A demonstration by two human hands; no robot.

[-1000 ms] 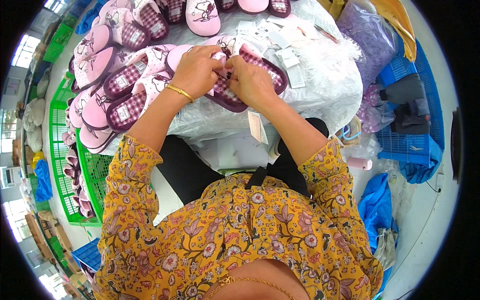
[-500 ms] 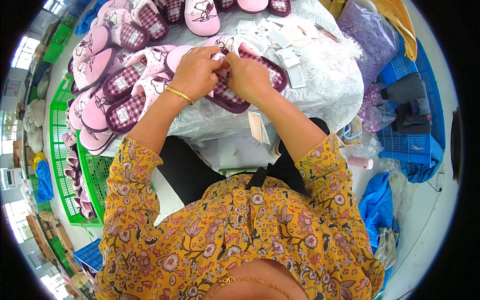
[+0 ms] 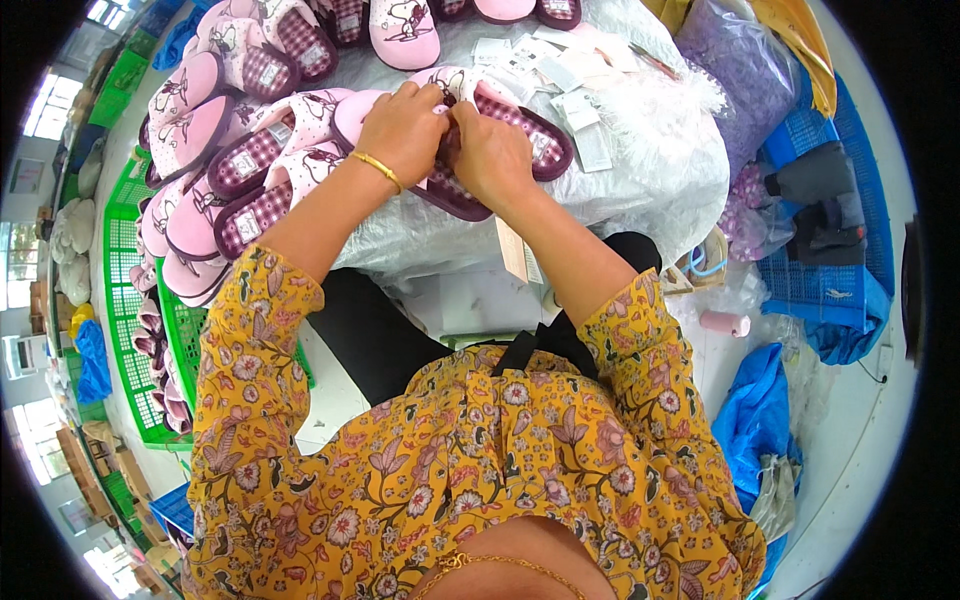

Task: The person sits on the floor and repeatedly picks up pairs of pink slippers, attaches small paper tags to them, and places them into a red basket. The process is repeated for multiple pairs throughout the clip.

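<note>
My left hand (image 3: 405, 130) is closed over the upper of a pink slipper with a dark checked insole (image 3: 458, 192), at the front edge of the plastic-covered table. Against it, my right hand (image 3: 490, 155) is closed in a pinch; the fingertips of both meet near the slipper's opening, and what the right one pinches is hidden. Just beyond lies the matching slipper (image 3: 545, 145), its open heel pointing right. A card hang tag (image 3: 514, 250) dangles below my right wrist, over the table's edge. How it is attached cannot be seen.
More pink slippers (image 3: 255, 165) are piled at the left and back of the table. Loose paper tags (image 3: 585, 115) and a tuft of white fasteners (image 3: 675, 120) lie right. Green crates (image 3: 130, 330) stand left, a blue crate (image 3: 815, 285) with dark items right.
Both hands stay at the same slipper, with only a slight shift of the fingers and wrists. The hanging tag has turned and swung a little.
</note>
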